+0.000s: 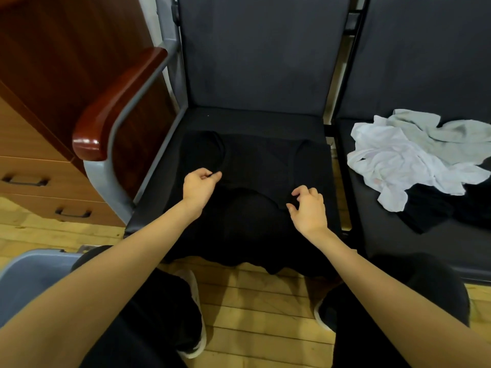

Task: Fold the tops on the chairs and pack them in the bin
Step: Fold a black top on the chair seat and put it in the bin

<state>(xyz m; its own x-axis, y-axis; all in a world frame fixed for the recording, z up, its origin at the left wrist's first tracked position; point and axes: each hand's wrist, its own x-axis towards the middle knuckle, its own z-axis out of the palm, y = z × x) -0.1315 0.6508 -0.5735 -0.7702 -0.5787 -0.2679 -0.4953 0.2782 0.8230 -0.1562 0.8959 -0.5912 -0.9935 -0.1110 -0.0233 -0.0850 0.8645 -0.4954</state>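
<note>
Black top (255, 166) lies spread on the chair seat (255, 118), unfolded. We pinch its fabric with the left hand (199, 185); the right hand (309, 208) hovers with loosely curled fingers. More tops (409, 158) wait alongside; the bin (29, 277) shows nothing packed.

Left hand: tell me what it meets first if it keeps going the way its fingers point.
Probably more of the black top that the left hand pinches; beyond that, the seat. Depth is uncertain.
</note>
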